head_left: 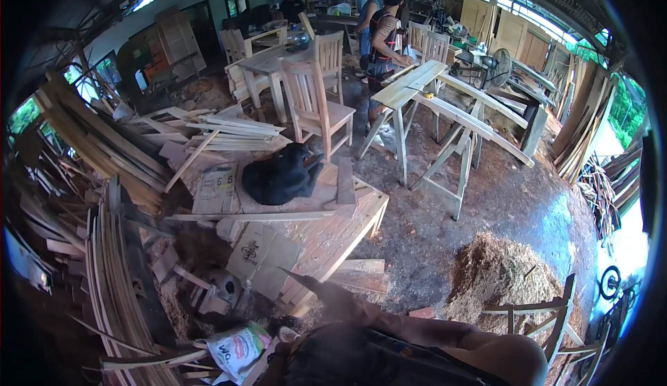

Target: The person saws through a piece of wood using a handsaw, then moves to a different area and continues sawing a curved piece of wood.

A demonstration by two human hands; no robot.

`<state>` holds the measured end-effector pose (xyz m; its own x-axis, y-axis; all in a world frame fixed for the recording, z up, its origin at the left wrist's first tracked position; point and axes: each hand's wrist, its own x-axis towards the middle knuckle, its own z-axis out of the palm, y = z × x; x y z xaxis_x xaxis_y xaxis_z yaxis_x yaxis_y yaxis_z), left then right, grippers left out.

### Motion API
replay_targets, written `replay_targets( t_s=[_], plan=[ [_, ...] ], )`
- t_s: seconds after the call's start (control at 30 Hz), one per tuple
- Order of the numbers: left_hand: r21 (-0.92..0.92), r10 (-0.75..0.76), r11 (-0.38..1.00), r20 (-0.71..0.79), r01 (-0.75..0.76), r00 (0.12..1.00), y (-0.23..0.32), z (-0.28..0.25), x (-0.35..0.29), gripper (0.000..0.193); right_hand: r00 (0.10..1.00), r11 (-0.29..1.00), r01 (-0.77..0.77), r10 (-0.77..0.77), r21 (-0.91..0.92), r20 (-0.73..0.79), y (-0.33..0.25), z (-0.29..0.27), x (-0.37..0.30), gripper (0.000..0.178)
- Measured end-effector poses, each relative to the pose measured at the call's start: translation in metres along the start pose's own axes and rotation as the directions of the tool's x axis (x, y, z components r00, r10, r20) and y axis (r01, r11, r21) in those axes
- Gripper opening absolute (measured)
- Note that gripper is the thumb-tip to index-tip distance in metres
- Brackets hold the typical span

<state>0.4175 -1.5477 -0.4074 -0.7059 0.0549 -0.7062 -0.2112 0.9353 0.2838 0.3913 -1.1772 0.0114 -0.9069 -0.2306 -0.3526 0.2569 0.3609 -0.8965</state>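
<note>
My right arm crosses the lower edge from the right, and my right hand [342, 307] is closed near the corner of a low wooden table [347, 223]. A dark, narrow, pointed thing [304, 283] sticks out from the hand toward the upper left; its kind is not clear. Flattened cardboard [260, 257] lies just beyond its tip. A black dog [281, 175] is curled up on the low table, beside a short board [345, 181]. My left hand cannot be made out; only dark clothing and shadow show beside the white printed sack [240, 350].
Long boards [114, 282] stand stacked at left. A sawdust heap [504, 275] and wooden frame [556, 316] are at right. Beyond are a wooden chair [313, 101], trestles holding planks [410, 87], a fan [499, 68] and a person in a dark cap [385, 38], with others behind.
</note>
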Motion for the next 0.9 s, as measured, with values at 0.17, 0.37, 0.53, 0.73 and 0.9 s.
replay_targets(
  t_s=[0.17,0.37,0.53,0.73,0.9],
  plan=[
    [0.004,0.003,1.0,0.002,-0.003,1.0,-0.002,0.0,0.001,0.076,0.999,0.999,0.012,-0.01,0.051,-0.031,0.023,0.017,0.029,0.067],
    [0.003,0.004,1.0,0.001,-0.005,1.0,-0.003,0.003,0.004,0.079,0.971,0.969,0.228,-0.234,-0.093,-0.054,0.046,0.025,0.04,0.07],
    [0.005,0.009,1.0,0.001,-0.009,1.0,-0.004,0.006,0.006,0.081,0.987,0.982,0.154,-0.148,0.107,-0.061,0.048,0.019,0.023,0.073],
    [0.009,0.014,1.0,0.002,-0.014,1.0,-0.004,0.007,0.005,0.085,0.983,0.976,0.145,-0.16,-0.164,-0.085,0.045,0.019,0.03,0.072],
    [0.012,0.016,1.0,0.0,-0.016,1.0,-0.004,0.008,0.006,0.087,0.981,0.97,0.155,-0.173,-0.186,-0.089,0.043,0.019,0.033,0.072]
  ],
)
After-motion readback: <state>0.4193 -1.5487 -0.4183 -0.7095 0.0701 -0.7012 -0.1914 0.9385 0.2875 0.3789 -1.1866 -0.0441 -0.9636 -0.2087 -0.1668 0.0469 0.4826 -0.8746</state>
